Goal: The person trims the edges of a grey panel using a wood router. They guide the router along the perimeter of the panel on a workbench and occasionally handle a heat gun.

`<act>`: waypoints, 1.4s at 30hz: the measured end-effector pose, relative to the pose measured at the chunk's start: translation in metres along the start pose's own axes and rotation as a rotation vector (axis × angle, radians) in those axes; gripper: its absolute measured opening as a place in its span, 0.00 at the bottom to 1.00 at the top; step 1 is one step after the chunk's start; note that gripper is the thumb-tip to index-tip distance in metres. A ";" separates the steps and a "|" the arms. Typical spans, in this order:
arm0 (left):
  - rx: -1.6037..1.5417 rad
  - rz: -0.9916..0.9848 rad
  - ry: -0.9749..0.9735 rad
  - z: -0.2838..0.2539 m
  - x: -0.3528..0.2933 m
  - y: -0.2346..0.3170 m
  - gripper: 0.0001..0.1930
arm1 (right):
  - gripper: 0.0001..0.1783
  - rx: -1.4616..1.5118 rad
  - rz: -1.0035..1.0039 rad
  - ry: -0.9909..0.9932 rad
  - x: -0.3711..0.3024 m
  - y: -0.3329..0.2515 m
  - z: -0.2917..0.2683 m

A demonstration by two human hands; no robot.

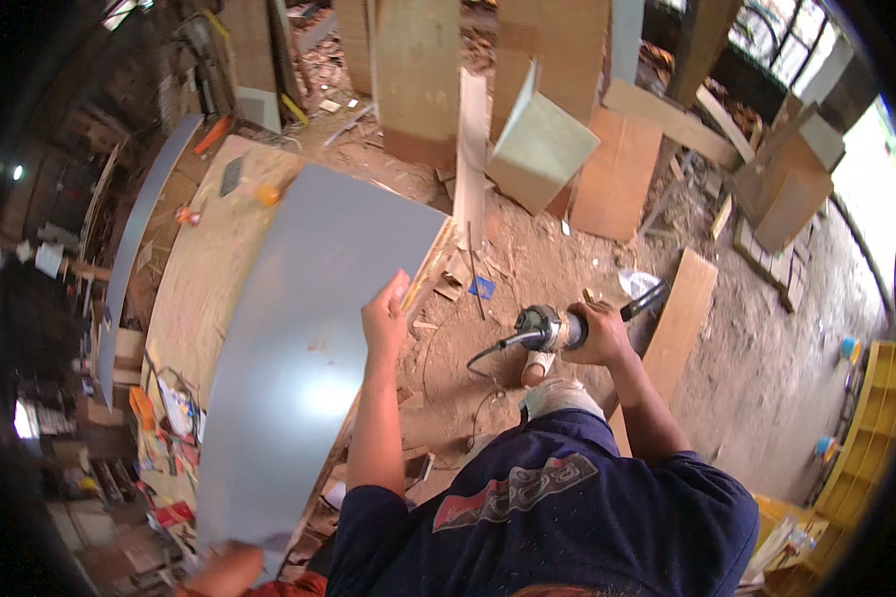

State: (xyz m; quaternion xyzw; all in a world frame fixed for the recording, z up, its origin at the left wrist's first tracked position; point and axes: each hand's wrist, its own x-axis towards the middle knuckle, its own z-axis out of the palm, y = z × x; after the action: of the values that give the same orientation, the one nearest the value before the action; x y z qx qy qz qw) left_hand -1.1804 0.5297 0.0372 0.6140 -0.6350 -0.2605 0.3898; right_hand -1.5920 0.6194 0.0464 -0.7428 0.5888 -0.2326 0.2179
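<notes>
A large grey laminated panel [309, 239] with a layered wood edge lies on the workbench to my left. My left hand [386, 316] is at its right edge, closed against it, with some of the fingers hidden. Out to the right, my right hand [599, 333] is wrapped round a corded hand-held power tool [546, 328], which is held above the floor and away from the panel. The tool has a rounded body, a cord at its left end and a dark bar toward the right. Its exact kind is unclear.
Another person's hand [231, 569], with a red sleeve, is by the panel's near end. The pale workbench [209, 229] carries scattered tools. Boards [418, 90] lean at the back, and a long plank [682, 308] lies right of me. A yellow rack [871, 428] stands far right.
</notes>
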 end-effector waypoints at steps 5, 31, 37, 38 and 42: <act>0.260 -0.141 -0.073 0.041 0.083 -0.037 0.28 | 0.32 0.006 0.178 -0.114 0.048 0.096 0.037; 0.669 -0.270 -0.157 0.161 0.139 -0.093 0.67 | 0.38 -0.089 0.619 -0.776 0.245 0.578 0.542; 0.678 -0.316 -0.172 0.168 0.143 -0.103 0.67 | 0.29 -0.074 0.697 -1.035 0.288 0.582 0.567; 0.676 -0.319 -0.171 0.168 0.145 -0.103 0.67 | 0.24 -0.108 0.671 -1.005 0.289 0.581 0.570; 0.657 -0.319 -0.170 0.166 0.148 -0.101 0.68 | 0.24 -0.188 0.652 -1.008 0.290 0.579 0.572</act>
State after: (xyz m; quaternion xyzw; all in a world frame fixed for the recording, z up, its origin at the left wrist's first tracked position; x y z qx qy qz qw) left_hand -1.2486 0.3486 -0.1119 0.7737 -0.6112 -0.1505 0.0725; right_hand -1.6373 0.2424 -0.7296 -0.5588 0.6284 0.2794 0.4635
